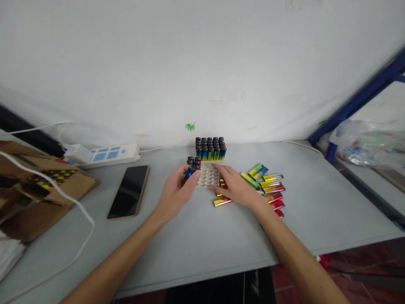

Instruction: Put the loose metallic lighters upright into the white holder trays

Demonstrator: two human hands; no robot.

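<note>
A small white tray (208,177) with rows of round hollows lies between my hands. Several lighters (194,163) with black tops stand upright at its left end. My left hand (177,187) is closed around that end, thumb on the near side, against the lighters. My right hand (236,185) spans the right end, thumb at the near corner and a finger at the far one. Loose yellow lighters (222,202) lie partly under this hand. More loose lighters (272,185), green, blue, yellow and red, are spread to its right.
A block of upright lighters (211,149) stands behind the tray near the wall. To the left are a phone (129,191), a power strip (110,155), a cardboard box (47,185) and a white cable (85,213). Plastic bags (363,139) lie beyond the blue frame (357,101) at right.
</note>
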